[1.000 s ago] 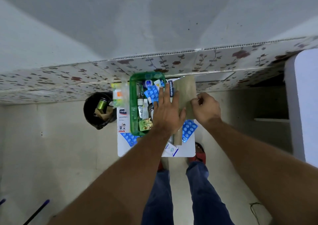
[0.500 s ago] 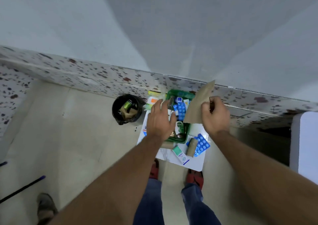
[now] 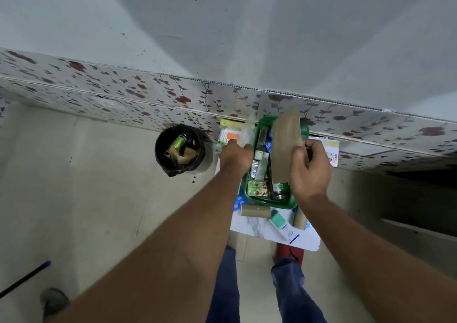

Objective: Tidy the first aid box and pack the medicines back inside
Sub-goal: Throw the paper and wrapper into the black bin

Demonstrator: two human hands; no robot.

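Note:
A green first aid box point(image 3: 267, 200) stands on a small white table point(image 3: 257, 228) by the wall, holding bottles, blister strips and packets. My right hand point(image 3: 310, 172) is shut on a brown paper envelope point(image 3: 284, 147) held upright over the box. My left hand point(image 3: 235, 157) reaches to the box's left side, fingers closing on a clear plastic packet point(image 3: 244, 135) beside an orange and white box point(image 3: 228, 136). Two brown rolls point(image 3: 254, 210) and a teal medicine carton point(image 3: 283, 227) lie on the table in front of the box.
A black bin point(image 3: 179, 149) with a green can and brown scraps stands on the floor to the left of the table. A papers pile point(image 3: 330, 151) lies right of the box. My legs and red footwear point(image 3: 289, 252) are below the table. A dark stick point(image 3: 24, 279) lies at lower left.
My left hand moved from over the box's middle to its left side at the plastic packet. My right hand lifted the brown envelope from flat to upright over the box.

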